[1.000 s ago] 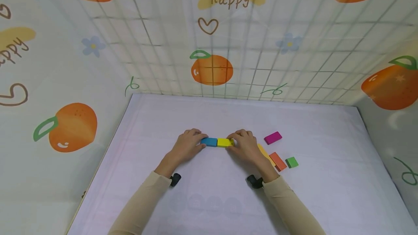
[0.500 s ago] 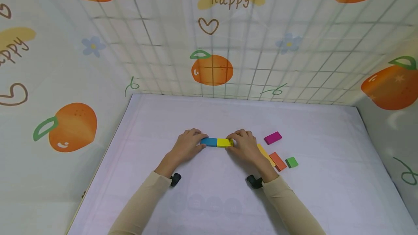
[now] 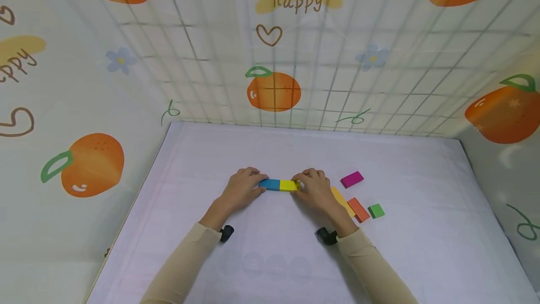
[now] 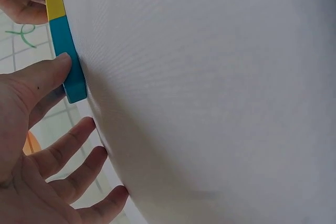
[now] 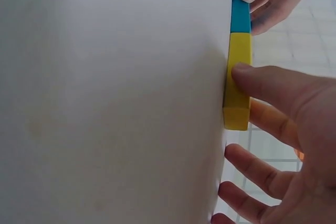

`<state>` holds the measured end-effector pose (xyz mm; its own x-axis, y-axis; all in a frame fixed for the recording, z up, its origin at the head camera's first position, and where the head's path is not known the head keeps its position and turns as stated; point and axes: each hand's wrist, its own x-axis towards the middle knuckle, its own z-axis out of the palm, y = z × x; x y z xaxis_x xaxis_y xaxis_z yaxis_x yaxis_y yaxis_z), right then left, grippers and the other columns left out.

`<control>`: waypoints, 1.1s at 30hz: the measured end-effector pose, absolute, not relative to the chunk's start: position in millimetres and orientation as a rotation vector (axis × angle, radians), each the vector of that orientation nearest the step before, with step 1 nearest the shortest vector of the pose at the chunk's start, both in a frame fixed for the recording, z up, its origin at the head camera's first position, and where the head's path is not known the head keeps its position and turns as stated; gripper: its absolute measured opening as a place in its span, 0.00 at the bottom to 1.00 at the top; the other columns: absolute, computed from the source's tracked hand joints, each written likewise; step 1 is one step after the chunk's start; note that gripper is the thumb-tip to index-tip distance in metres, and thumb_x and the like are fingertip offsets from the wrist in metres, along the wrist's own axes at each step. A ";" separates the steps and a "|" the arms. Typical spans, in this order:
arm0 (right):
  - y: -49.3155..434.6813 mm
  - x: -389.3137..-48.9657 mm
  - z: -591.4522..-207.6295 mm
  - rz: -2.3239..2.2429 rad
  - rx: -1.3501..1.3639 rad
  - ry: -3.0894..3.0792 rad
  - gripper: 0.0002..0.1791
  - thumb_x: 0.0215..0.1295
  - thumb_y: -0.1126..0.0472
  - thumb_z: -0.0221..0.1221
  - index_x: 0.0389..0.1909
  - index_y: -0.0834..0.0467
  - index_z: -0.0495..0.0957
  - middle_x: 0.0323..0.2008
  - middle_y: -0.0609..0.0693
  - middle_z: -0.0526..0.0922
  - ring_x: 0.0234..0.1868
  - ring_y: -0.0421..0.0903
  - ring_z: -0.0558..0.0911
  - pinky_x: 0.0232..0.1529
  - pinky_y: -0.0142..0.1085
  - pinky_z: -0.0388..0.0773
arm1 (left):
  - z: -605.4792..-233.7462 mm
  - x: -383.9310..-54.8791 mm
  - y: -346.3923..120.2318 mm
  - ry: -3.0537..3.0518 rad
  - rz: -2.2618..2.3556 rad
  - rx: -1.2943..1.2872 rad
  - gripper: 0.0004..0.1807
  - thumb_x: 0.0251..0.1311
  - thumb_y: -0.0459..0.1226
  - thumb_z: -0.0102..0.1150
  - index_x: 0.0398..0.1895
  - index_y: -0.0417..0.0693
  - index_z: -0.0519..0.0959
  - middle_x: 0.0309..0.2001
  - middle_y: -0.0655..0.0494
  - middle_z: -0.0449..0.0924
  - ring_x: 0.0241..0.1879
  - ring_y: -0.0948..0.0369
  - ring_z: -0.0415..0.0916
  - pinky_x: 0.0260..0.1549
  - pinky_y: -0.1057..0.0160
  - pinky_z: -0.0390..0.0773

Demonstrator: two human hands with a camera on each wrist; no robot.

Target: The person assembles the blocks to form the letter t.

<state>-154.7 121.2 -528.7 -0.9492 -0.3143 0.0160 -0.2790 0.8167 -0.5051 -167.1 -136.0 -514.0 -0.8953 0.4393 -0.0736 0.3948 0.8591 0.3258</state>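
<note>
Hardly anything has moved since the earlier frame: the left hand (image 3: 242, 186) and the right hand (image 3: 310, 189) stay at the outer ends of the blue block (image 3: 271, 185) and the yellow block (image 3: 288, 186), and the whole scene sits only a touch differently in the head view. Those two blocks lie end to end near the middle of the white desk (image 3: 270, 154), their inner ends meeting in a straight row. Both hands are pinching: the left has the blue block between thumb and a finger set behind it, its other fingers spread apart with their tips down at the desk; the right pinches the yellow block the same way, other fingers fanned out beyond its end. Just past the right wrist lie a yellow-orange block (image 3: 342, 201), partly hidden by that arm, and an orange-red block (image 3: 359, 209) right alongside it, with a green block (image 3: 376, 210) close by and a magenta block (image 3: 352, 179) farther back, set at a slant. Beige sleeves (image 3: 181, 266) cover the forearms, and a backdrop (image 3: 219, 69) printed with oranges and the word "happy" rises behind the desk
</note>
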 end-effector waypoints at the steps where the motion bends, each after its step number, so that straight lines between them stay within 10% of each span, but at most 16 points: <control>1: 121.1 -154.6 -528.4 -0.801 -0.477 2.928 0.18 0.61 0.52 0.70 0.52 0.49 0.83 0.55 0.57 0.75 0.57 0.61 0.67 0.52 0.58 0.67 | -514.1 -167.1 -135.8 2.887 0.459 0.648 0.22 0.68 0.48 0.62 0.63 0.60 0.79 0.63 0.50 0.73 0.64 0.49 0.67 0.57 0.45 0.71; 33: 138.2 -141.3 -511.6 -0.894 -0.428 2.977 0.24 0.60 0.52 0.71 0.56 0.54 0.81 0.55 0.58 0.76 0.58 0.62 0.69 0.53 0.60 0.68 | -515.7 -166.8 -136.2 2.881 0.491 0.641 0.21 0.68 0.47 0.63 0.63 0.61 0.79 0.64 0.50 0.72 0.64 0.48 0.66 0.58 0.44 0.69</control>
<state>-141.3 138.2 -511.6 -0.9627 -0.2601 0.0740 -0.2579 0.8004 -0.5412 -166.8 -136.2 -515.7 -0.8977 0.4345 -0.0734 0.3856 0.8552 0.3464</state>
